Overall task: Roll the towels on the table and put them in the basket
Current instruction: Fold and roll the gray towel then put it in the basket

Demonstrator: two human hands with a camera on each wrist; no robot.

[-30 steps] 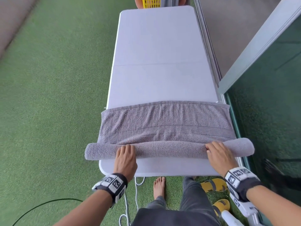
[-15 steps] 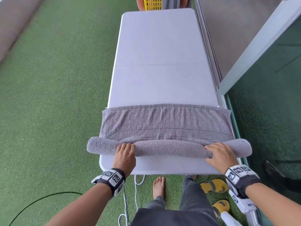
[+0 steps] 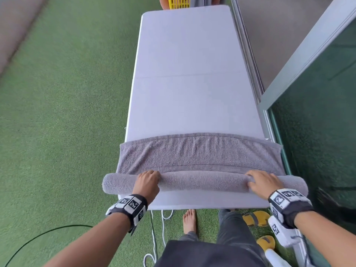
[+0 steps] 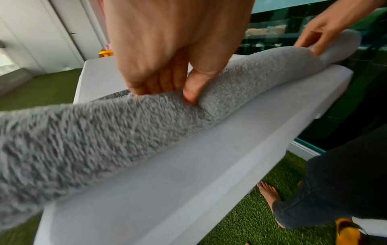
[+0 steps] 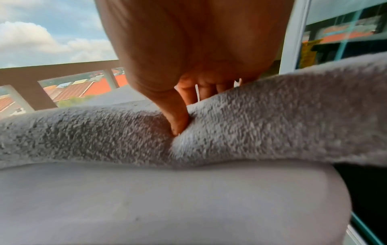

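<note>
While one grey towel (image 3: 198, 155) lies across the lower part of the white table (image 3: 188, 74), its near side is already rolled into a thick, long cylinder at the bottom of the head view. At the left of the frame the roll's end sticks out past the table edge. The left hand (image 3: 146, 182) grasps the roll, fingers curled over the top and the thumb (image 4: 193, 89) pressed into the fluffy loops. In the middle, the unrolled part is flat, with one stitched band across it. At the right, the right hand (image 3: 263, 182) grasps the roll the same way. The table surface is smooth and matte. At the top edge, one yellow basket (image 3: 179, 0) with a grid wall shows partly.
</note>
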